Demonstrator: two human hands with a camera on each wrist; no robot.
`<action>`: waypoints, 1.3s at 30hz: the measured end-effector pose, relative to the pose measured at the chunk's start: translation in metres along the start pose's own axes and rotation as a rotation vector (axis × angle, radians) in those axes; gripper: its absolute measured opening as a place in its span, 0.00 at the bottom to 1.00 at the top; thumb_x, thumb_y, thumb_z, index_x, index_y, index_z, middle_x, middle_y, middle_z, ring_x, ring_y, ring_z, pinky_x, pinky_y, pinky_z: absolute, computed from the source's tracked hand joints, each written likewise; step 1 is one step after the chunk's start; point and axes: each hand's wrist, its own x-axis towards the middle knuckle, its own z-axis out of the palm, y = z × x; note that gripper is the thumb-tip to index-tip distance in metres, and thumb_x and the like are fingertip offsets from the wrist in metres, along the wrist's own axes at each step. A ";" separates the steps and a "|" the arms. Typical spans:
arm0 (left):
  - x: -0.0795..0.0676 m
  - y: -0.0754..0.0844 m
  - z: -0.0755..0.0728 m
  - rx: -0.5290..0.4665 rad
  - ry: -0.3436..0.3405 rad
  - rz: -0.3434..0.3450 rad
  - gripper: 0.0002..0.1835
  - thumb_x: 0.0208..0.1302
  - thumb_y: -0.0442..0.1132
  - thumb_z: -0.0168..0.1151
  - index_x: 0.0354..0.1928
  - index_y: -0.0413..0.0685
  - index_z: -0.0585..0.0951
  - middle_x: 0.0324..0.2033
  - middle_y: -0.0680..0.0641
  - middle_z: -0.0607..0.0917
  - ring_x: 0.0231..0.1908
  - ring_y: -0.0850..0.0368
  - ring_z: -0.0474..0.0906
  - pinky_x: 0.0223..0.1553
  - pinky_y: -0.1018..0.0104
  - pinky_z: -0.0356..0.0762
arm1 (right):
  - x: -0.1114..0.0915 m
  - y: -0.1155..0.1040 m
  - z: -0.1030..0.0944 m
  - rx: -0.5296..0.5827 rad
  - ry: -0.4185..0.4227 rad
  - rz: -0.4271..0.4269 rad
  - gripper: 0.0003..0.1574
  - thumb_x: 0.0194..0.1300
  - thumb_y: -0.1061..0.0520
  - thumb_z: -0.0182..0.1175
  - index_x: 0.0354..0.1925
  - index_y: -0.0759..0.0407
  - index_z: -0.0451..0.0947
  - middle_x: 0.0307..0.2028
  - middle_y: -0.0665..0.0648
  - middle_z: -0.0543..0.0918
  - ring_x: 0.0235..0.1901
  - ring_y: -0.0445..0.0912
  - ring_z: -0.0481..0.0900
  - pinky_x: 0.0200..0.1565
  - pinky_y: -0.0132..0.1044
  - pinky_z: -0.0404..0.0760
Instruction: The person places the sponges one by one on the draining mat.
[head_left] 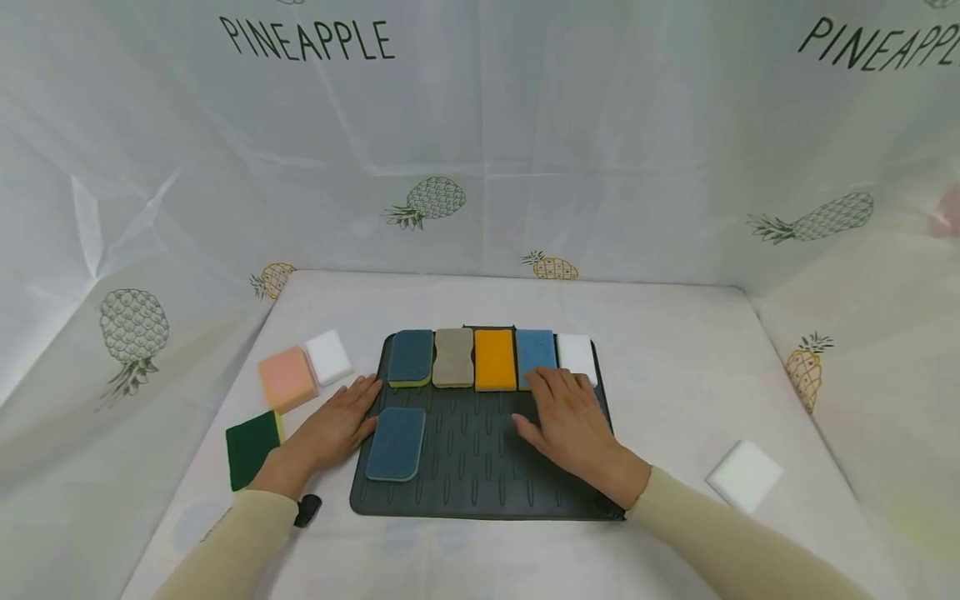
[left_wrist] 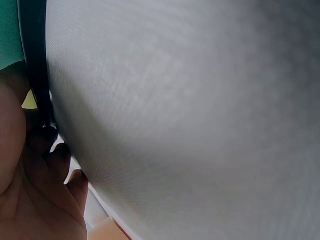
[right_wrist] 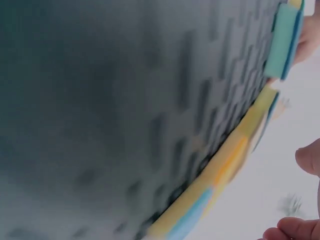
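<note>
The mat [head_left: 487, 454] lies flat on the table [head_left: 667, 358], bearing six sponges. Along its far edge, left to right, run a dark blue sponge [head_left: 411, 352], a beige sponge [head_left: 453, 358], an orange sponge [head_left: 495, 358], a light blue sponge [head_left: 535, 346] and a white sponge [head_left: 576, 352]. A slate blue sponge [head_left: 396, 446] lies alone nearer the person, at the mat's left side.

The right hand [head_left: 573, 421] is over the near ends of the light blue and white sponges, thumb spread away from the fingers; contact there is hard to tell, as the right wrist view is blurred. The left hand [head_left: 330, 429] has its fingers extended to the mat's left edge, thumb beside the slate blue sponge, pinching nothing.

Left of the mat lie a white block [head_left: 328, 357], a pink sponge [head_left: 287, 377] just beside it, and a green sponge [head_left: 252, 450] nearer the person. Another white block [head_left: 745, 475] sits well to the right. Behind hangs a pineapple-printed sheet [head_left: 600, 125]. Both sleeves [head_left: 720, 533] are beige.
</note>
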 end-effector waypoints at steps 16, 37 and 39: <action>0.000 0.003 -0.002 0.001 0.024 0.002 0.35 0.73 0.49 0.53 0.75 0.41 0.56 0.74 0.40 0.60 0.74 0.41 0.55 0.73 0.44 0.55 | -0.120 0.110 -0.040 -0.178 -0.059 0.042 0.51 0.57 0.25 0.52 0.53 0.71 0.73 0.46 0.68 0.79 0.46 0.63 0.77 0.39 0.58 0.74; -0.001 0.003 -0.004 -0.013 0.027 0.024 0.35 0.74 0.48 0.52 0.75 0.39 0.57 0.73 0.38 0.61 0.73 0.40 0.56 0.73 0.44 0.56 | -0.236 0.180 -0.076 -0.167 -0.238 0.373 0.64 0.37 0.22 0.70 0.55 0.69 0.69 0.48 0.68 0.75 0.47 0.65 0.70 0.37 0.61 0.67; -0.001 0.003 -0.004 -0.018 0.023 0.020 0.35 0.74 0.49 0.52 0.75 0.40 0.57 0.73 0.38 0.60 0.73 0.40 0.55 0.73 0.44 0.55 | -0.239 0.181 -0.076 -0.158 -0.231 0.382 0.63 0.36 0.22 0.71 0.53 0.69 0.69 0.47 0.67 0.76 0.45 0.64 0.71 0.34 0.59 0.67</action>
